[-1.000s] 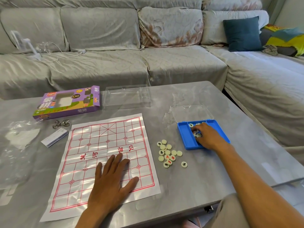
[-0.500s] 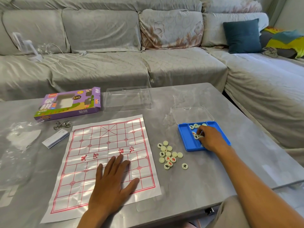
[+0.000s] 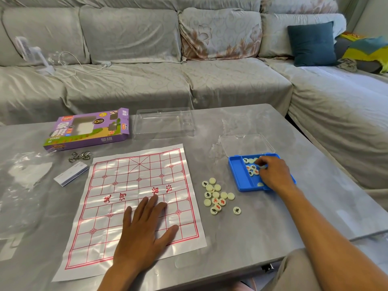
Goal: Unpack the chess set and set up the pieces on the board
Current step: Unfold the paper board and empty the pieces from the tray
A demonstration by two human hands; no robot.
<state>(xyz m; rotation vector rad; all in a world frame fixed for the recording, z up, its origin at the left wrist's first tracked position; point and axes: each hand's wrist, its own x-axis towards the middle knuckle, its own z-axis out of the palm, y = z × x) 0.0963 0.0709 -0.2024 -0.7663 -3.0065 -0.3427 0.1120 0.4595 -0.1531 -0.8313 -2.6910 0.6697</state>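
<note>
On the grey marble-look desk [image 3: 273,232] in front of you, the white paper board with red grid lines [image 3: 134,198] lies centre-left, your left hand [image 3: 142,234] flat on its near half. Just right of it sits a cluster of cream round game pieces [image 3: 217,198]; farther right, the blue plastic tray [image 3: 241,177] holds more pieces under your right hand [image 3: 273,175]. Behind the board lie the purple cardboard box [image 3: 88,131] at left and a clear plastic lid [image 3: 163,123] beside it. The grey fabric sofa [image 3: 147,80] runs behind the desk.
</note>
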